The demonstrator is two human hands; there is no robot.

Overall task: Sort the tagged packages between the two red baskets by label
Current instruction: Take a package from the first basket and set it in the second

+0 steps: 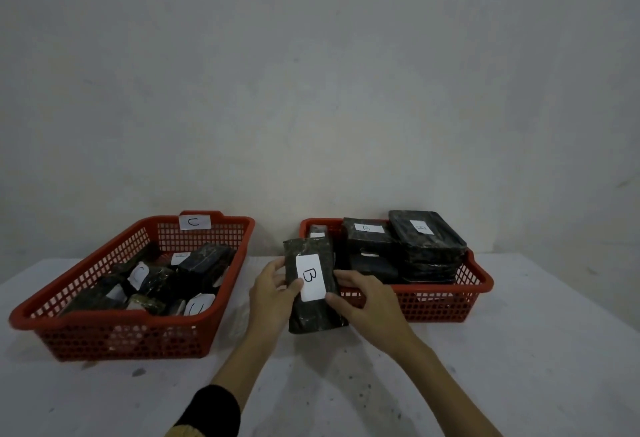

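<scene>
A black wrapped package (313, 312) with a white tag reading B is held between the two red baskets, above the white table. My left hand (272, 292) grips its left edge with the thumb on the front. My right hand (363, 298) grips its right edge, thumb near the tag. The left red basket (114, 336) carries a C tag on its far wall and holds several black packages tagged C, lying loosely. The right red basket (440, 305) holds neatly stacked black packages, two of them showing B tags.
The white table (519, 367) runs up to a pale wall (311, 90) right behind the baskets. A gap of bare tabletop lies between the baskets, and more in front of them.
</scene>
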